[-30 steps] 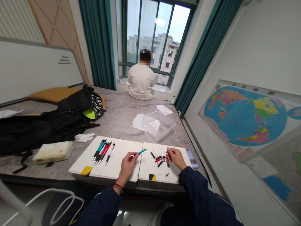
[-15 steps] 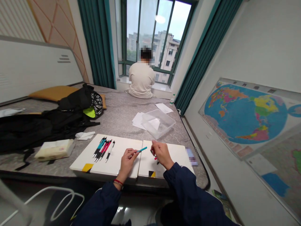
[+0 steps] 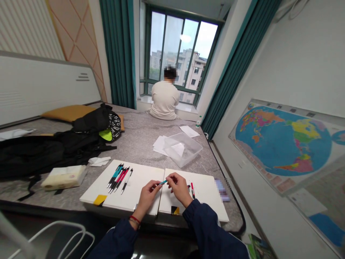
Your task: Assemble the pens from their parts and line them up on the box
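Note:
Between the thumb and fingers of my left hand (image 3: 149, 194) is a blue pen barrel (image 3: 163, 182), pointing up and to the right. My right hand (image 3: 179, 187) is closed in a pinch at the barrel's right end. What small thing its fingertips hold is hidden. Just right of that hand, a red pen part (image 3: 192, 187) with a dark end lies on the right white board (image 3: 207, 196), a black piece beside it. On the left white board (image 3: 145, 176), several pens (image 3: 118, 178) with blue, red and white barrels and black grips lie side by side.
Behind the boards, a clear plastic bin (image 3: 185, 158) stands by white papers (image 3: 159, 145) on the grey bed. A tissue pack (image 3: 64, 177) and black bags (image 3: 54, 151) lie left. A blurred phone-like object (image 3: 222, 189) lies right. A person (image 3: 165, 99) sits by the window.
My right hand has moved left and down to the end of the blue barrel, uncovering the red pen part. The left hand keeps its hold. The whole view has shifted slightly.

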`<action>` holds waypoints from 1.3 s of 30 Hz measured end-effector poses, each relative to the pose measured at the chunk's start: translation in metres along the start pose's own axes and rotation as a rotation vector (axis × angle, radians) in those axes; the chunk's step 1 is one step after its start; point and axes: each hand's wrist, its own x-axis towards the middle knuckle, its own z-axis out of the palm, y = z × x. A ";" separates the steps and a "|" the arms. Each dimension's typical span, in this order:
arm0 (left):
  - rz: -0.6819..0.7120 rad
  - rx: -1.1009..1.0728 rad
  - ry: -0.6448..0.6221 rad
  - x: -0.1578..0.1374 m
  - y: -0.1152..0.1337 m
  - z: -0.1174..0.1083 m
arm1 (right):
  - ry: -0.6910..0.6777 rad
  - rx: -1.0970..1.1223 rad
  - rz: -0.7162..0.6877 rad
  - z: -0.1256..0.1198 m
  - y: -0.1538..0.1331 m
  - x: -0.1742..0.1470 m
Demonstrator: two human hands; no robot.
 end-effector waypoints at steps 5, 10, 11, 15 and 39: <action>-0.066 -0.033 -0.088 -0.001 0.001 0.002 | 0.058 -0.014 0.000 -0.006 0.002 0.000; -0.130 -0.044 -0.088 -0.002 0.000 0.004 | 0.112 -0.014 0.024 -0.014 0.006 -0.003; -0.138 -0.045 -0.073 -0.002 0.000 0.004 | 0.106 -0.013 0.030 -0.015 0.006 -0.004; -0.151 -0.054 0.005 -0.002 0.002 0.005 | 0.073 0.005 0.045 -0.018 0.007 -0.006; -0.102 -0.077 -0.045 -0.003 0.008 0.006 | -0.141 0.089 -0.103 -0.017 -0.006 -0.005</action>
